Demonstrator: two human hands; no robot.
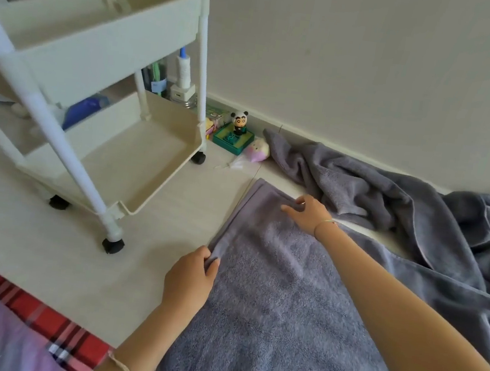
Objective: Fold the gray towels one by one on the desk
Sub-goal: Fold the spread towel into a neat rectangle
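The desk (28, 234) is pale and wide, and most of its near right part is covered by the gray towel (284, 299) I am folding, which lies flat with its short hem toward the left. My left hand (191, 275) pinches that towel's near corner, thumb and fingers closed on the doubled hem. My right hand (306, 210) is at the towel's far corner, its fingers seemingly closed on the hem there. To do this fold well, I judge I should lift both corners together, keep the hem taut between my hands and carry it straight across the towel so the edges meet squarely, then smooth out the ripples. The white trolley (105, 123) stands just left of the towel, its nearest caster (113, 244) close beside my left hand. It could catch the cloth if I swing the hem outward, so I would keep the lift low and inward. Beyond the towel and off its right side, the heap of unfolded towels (391, 198) lies crumpled against the wall, touching the towel's right part, and may drag along. Past the towel's far corner sit a green box (232, 141), a panda figure (239, 122) on it and a small plush toy (257, 151), all apart from the cloth.
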